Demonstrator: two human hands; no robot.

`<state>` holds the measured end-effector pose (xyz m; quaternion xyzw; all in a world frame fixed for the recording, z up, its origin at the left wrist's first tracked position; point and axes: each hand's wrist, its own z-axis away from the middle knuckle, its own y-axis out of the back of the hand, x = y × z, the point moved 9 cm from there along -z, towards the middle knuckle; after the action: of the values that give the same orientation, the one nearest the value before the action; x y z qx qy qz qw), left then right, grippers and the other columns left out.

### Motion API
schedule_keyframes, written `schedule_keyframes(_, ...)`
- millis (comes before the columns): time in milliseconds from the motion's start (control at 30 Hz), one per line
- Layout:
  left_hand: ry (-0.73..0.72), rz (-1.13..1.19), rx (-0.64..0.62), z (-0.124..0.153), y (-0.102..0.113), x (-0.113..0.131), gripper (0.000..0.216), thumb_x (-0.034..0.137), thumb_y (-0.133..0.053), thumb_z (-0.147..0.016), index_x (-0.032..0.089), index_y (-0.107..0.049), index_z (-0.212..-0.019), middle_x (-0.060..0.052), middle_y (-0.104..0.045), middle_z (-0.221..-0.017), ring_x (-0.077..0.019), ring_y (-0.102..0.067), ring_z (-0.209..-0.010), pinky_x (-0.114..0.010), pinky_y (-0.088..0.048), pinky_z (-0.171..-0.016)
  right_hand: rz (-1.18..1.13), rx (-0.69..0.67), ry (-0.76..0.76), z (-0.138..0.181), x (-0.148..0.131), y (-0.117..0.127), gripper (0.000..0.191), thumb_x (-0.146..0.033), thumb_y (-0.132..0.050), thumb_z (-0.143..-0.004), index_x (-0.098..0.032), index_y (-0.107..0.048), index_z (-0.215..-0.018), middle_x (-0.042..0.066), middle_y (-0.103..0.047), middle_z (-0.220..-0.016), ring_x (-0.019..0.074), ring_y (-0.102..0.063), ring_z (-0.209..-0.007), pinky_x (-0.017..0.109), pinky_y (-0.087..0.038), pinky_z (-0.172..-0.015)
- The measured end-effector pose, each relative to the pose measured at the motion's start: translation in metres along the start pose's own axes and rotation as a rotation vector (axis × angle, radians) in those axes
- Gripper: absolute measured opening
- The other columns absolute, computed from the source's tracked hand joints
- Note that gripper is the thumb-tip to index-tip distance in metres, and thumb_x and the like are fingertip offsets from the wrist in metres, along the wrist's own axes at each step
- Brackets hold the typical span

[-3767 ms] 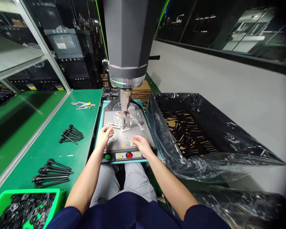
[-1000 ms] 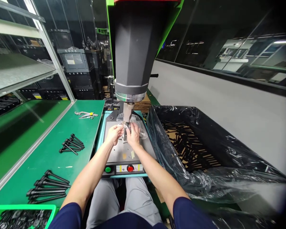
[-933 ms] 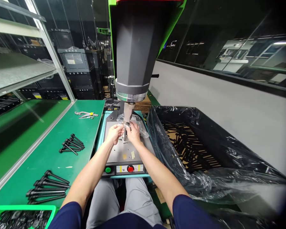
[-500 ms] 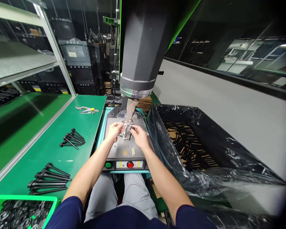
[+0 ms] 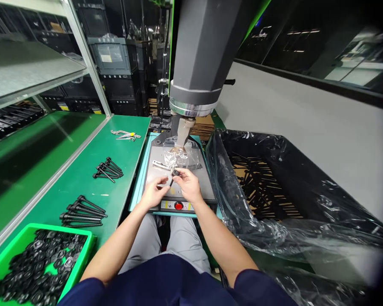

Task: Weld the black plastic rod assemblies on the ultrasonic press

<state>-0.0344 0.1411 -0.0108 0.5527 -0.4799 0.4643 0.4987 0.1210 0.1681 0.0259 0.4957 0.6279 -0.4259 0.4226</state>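
Observation:
In my right hand [image 5: 190, 186], the thumb and fingers pinch the wide head of a black screw-like rod [image 5: 172, 182], whose shaft points down and towards me. My left hand [image 5: 153, 193] is close beside the shaft with thumb and fingers apart; I cannot tell whether a fingertip touches it. Just beyond my hands, a metal fixture wrapped in clear plastic [image 5: 175, 158] sits on the grey machine plate [image 5: 158, 154]. The beige press horn [image 5: 184, 131] comes down over that fixture from the dark machine head [image 5: 196, 51].
Two groups of black rods [image 5: 83, 211] lie on the green table [image 5: 83, 170] at left, with pliers [image 5: 126, 135] farther back. A green bin [image 5: 91, 242] holds black round parts. On the right is a plastic-lined box [image 5: 217, 170] of rods. A red button [image 5: 178, 205] faces me.
Both hands have drawn back from the fixture towards me, the right one bringing the rod along. My left hand has opened. The whole view has shifted slightly.

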Motion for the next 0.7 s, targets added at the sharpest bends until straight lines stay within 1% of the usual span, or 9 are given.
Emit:
schedule_keyframes(100,0.051,-0.024,-0.078,0.031,-0.004,-0.011,0.022,0.036,-0.075,-0.072,0.019,-0.073,-0.087,-0.004,-0.070,-0.079,-0.0213,-0.065,-0.079,-0.031,-0.051,-0.075,-0.077,-0.024,-0.074,-0.002,0.010,-0.023,0.044,-0.054,-0.074,-0.075,-0.020,-0.065,-0.101,0.007,-0.072,-0.089,0.0226,-0.067,-0.083,0.032,-0.056,-0.065)
schedule_keyframes(167,0.113,0.019,-0.047,0.042,0.003,-0.023,0.022,0.039,-0.073,-0.074,0.019,-0.071,-0.081,-0.003,-0.067,-0.070,-0.0193,-0.063,-0.069,-0.031,-0.051,-0.069,-0.089,-0.061,-0.130,-0.003,0.020,-0.038,0.049,-0.054,-0.075,-0.073,-0.019,-0.065,-0.106,0.008,-0.071,-0.095,0.0223,-0.067,-0.084,0.031,-0.056,-0.062)
schedule_keyframes(233,0.146,0.078,0.033,0.045,0.022,-0.036,0.025,0.042,-0.071,-0.074,0.019,-0.068,-0.081,-0.002,-0.065,-0.066,-0.0178,-0.062,-0.063,-0.030,-0.050,-0.066,-0.089,-0.095,-0.191,-0.001,0.030,-0.049,0.058,-0.053,-0.077,-0.071,-0.019,-0.063,-0.115,0.010,-0.069,-0.106,0.0219,-0.066,-0.087,0.032,-0.057,-0.064)
schedule_keyframes(267,0.156,0.104,0.105,0.044,0.038,-0.043,0.026,0.043,-0.071,-0.074,0.018,-0.067,-0.080,-0.002,-0.064,-0.064,-0.0174,-0.062,-0.061,-0.030,-0.049,-0.065,-0.085,-0.112,-0.222,0.001,0.036,-0.052,0.061,-0.052,-0.077,-0.070,-0.019,-0.061,-0.119,0.011,-0.069,-0.109,0.0217,-0.067,-0.088,0.033,-0.058,-0.065)
schedule_keyframes(333,0.192,0.092,0.325,0.044,0.082,-0.057,0.028,0.044,-0.072,-0.071,0.018,-0.064,-0.076,-0.001,-0.061,-0.061,-0.0171,-0.062,-0.060,-0.030,-0.049,-0.064,-0.069,-0.157,-0.276,0.007,0.045,-0.055,0.060,-0.052,-0.077,-0.072,-0.019,-0.061,-0.119,0.011,-0.069,-0.108,0.0211,-0.067,-0.087,0.034,-0.059,-0.068)
schedule_keyframes(433,0.292,-0.103,0.692,0.050,0.158,-0.072,0.025,0.042,-0.071,-0.070,0.018,-0.062,-0.072,-0.001,-0.061,-0.060,-0.0171,-0.063,-0.062,-0.029,-0.049,-0.067,-0.046,-0.238,-0.322,0.019,0.055,-0.055,0.054,-0.052,-0.076,-0.073,-0.017,-0.064,-0.111,0.009,-0.072,-0.093,0.0201,-0.069,-0.079,0.034,-0.058,-0.068)
schedule_keyframes(500,0.347,-0.224,0.836,0.052,0.195,-0.076,0.021,0.038,-0.069,-0.071,0.019,-0.061,-0.072,-0.001,-0.062,-0.061,-0.0175,-0.063,-0.064,-0.030,-0.048,-0.070,-0.038,-0.278,-0.340,0.028,0.059,-0.054,0.052,-0.053,-0.077,-0.072,-0.016,-0.065,-0.106,0.009,-0.073,-0.090,0.0203,-0.070,-0.076,0.035,-0.058,-0.068)
schedule_keyframes(600,0.407,-0.304,0.937,0.048,0.226,-0.082,0.017,0.034,-0.068,-0.069,0.019,-0.059,-0.070,-0.001,-0.062,-0.059,-0.0185,-0.063,-0.065,-0.031,-0.047,-0.074,-0.027,-0.314,-0.373,0.039,0.065,-0.051,0.051,-0.055,-0.076,-0.072,-0.017,-0.066,-0.104,0.010,-0.074,-0.091,0.0214,-0.071,-0.078,0.035,-0.058,-0.068)
schedule_keyframes(700,0.462,-0.349,0.998,0.046,0.239,-0.087,0.015,0.032,-0.068,-0.070,0.020,-0.058,-0.071,-0.002,-0.064,-0.059,-0.0191,-0.065,-0.066,-0.032,-0.046,-0.076,-0.017,-0.321,-0.402,0.046,0.071,-0.045,0.053,-0.056,-0.077,-0.070,-0.017,-0.067,-0.103,0.011,-0.074,-0.092,0.0217,-0.071,-0.078,0.035,-0.058,-0.070)
